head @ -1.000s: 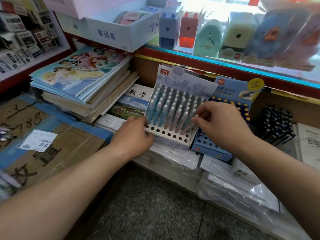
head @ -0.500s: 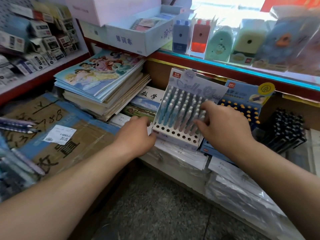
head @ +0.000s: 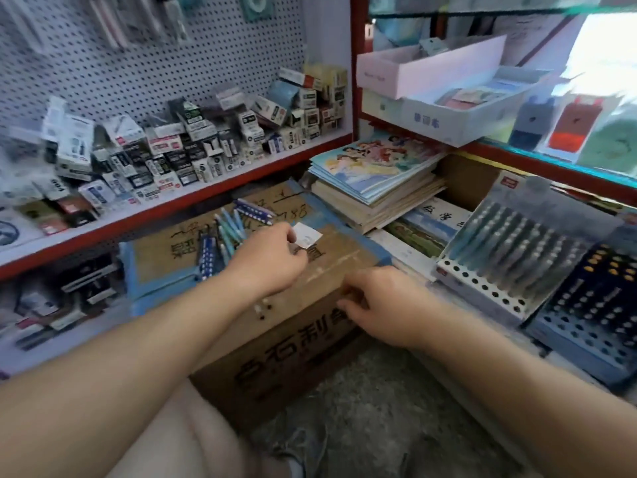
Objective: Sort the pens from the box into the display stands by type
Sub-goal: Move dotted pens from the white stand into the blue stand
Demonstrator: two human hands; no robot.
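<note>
Loose pens lie on top of a taped cardboard box [head: 331, 267]: light blue pens [head: 228, 232] and dark blue dotted pens [head: 206, 254], with more dotted pens [head: 254, 207] behind. My left hand [head: 269, 262] hovers just right of the pens with loosely curled fingers, and I see nothing in it. Over the box's front edge, my right hand [head: 379, 301] has bent fingers touching the cardboard and holds nothing. At the right leans a white display stand [head: 482, 291] with rows of light blue pens. Beside it is a blue display stand [head: 586, 343] with dark pens.
A stack of notebooks [head: 375, 188] lies behind the box. A red-edged shelf [head: 193, 198] at the left carries several small packs below a pegboard. White and pink boxes [head: 448, 112] sit on the upper right shelf. Grey floor [head: 372, 408] shows below.
The view has swung left. Both hands left the white display stand and moved left over the cardboard box, the left hand ending next to the loose pens.
</note>
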